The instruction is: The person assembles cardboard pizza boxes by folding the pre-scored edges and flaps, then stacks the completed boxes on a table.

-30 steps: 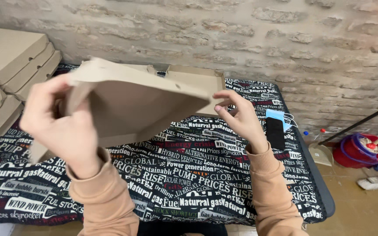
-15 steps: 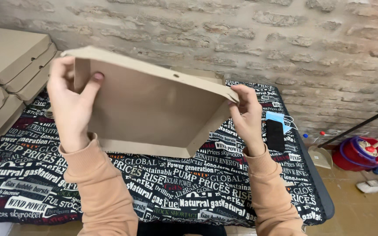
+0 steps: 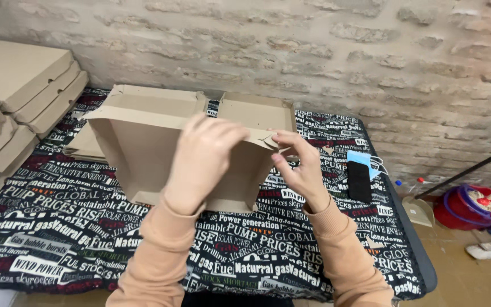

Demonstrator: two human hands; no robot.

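- Our left hand is gripping the near wall of the cardboard box, fingers curled over its top edge.
- Our right hand is pinching the box's right front corner, thumb and fingers closing narrowly on a small flap.
- We are holding the box tilted, its lower edge just above or resting on the surface; we cannot tell which.
- We are seeing the surface covered by a black printed cloth.
- Flat cardboard pieces are lying behind the box.
- Folded boxes are standing stacked at the left.
- A black phone and a blue face mask are lying to the right, near our right hand.
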